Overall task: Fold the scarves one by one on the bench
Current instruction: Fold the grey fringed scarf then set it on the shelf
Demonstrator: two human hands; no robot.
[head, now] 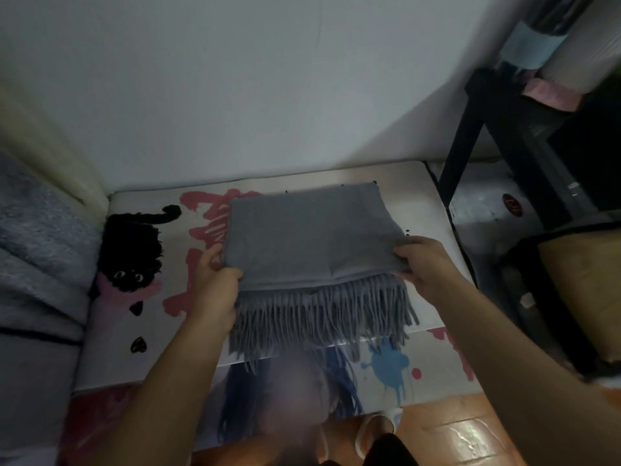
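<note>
Across the middle of the surface (420,183), grey scarf (309,237) lies folded, long axis left-right, fringe toward the near edge; left hand (215,284) and right hand (426,264) pinch its near corners.

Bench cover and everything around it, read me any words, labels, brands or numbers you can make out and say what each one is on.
None can be read.
Bench cover: big pink brush-stroke marks, not legible as words.
Round dark red label on the white wrapped object at right: too small and blurred.
</note>
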